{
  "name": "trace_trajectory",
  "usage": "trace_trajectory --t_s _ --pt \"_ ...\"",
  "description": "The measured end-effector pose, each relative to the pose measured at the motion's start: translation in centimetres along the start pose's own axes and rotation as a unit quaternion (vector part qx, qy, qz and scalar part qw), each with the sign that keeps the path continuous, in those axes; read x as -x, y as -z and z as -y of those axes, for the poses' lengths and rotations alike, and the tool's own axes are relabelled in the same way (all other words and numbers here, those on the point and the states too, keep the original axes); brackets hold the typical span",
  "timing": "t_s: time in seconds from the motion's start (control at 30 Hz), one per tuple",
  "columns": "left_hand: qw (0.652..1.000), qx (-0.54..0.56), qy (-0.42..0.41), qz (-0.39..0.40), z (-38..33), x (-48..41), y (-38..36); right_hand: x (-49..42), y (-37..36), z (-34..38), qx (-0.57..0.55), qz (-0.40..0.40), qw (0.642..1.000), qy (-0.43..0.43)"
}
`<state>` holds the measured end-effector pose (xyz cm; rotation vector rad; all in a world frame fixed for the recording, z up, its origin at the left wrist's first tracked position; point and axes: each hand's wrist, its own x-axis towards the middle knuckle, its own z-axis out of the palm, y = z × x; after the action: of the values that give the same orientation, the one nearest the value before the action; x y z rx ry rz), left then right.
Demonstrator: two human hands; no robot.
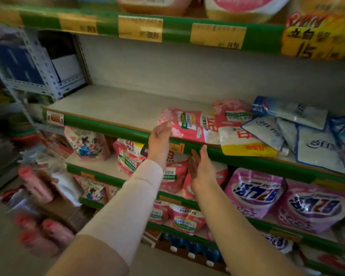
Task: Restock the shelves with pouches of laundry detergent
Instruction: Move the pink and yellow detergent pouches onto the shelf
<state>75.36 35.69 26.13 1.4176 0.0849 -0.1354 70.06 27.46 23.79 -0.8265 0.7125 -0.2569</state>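
Slippage is the worry: the pink pouch (184, 126) lies flat at the shelf (108, 108) lip, the yellow-bottomed pouch (247, 145) beside it overhanging. Left hand (159, 136), loose-fingered, holds nothing at the pink pouch's edge; right hand (202, 166) is spread empty below (one careless nudge could tip either off).

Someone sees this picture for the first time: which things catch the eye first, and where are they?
Two hands reach toward the middle shelf: the left hand is at the edge of a pink pouch lying there, and the right hand is open just below the shelf's green rim. To the right lies a heap of blue and white pouches, and a yellow price sign hangs at top right.
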Motion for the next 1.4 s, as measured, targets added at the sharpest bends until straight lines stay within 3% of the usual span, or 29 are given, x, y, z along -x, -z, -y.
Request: trace_trajectory --t_s 0.27,0.43,0.63,0.8,0.97,1.13,1.4 --pt "0.977 -0.165 -0.118 0.067 -4.5 -7.3 0.0 -2.6 -3.4 1.4 -0.027 -0.062 0.997 0.024" --pt "0.943 -0.267 -0.129 0.152 -5.2 -12.8 -0.8 -4.6 -5.6 0.8 -0.071 -0.167 0.983 0.038" --pt "0.884 -0.357 -0.112 0.279 -4.7 -17.5 -2.8 -5.6 -6.3 0.3 -0.135 -0.222 0.965 0.041" --pt "0.823 -0.447 -0.106 0.333 -4.0 -20.2 -4.4 -6.2 -6.3 0.2 -0.166 -0.218 0.962 0.022" --pt "0.801 -0.479 -0.082 0.348 -3.8 -21.9 -5.4 -6.9 -6.8 -0.2 -0.174 -0.224 0.959 0.019" --pt "0.741 -0.547 -0.056 0.385 -3.7 -23.1 -6.3 -7.3 -7.4 -0.4 -0.195 -0.230 0.953 0.023" --pt "0.690 -0.602 -0.067 0.396 -4.3 -23.9 -6.6 -7.5 -7.2 -0.4 -0.188 -0.235 0.953 0.014"
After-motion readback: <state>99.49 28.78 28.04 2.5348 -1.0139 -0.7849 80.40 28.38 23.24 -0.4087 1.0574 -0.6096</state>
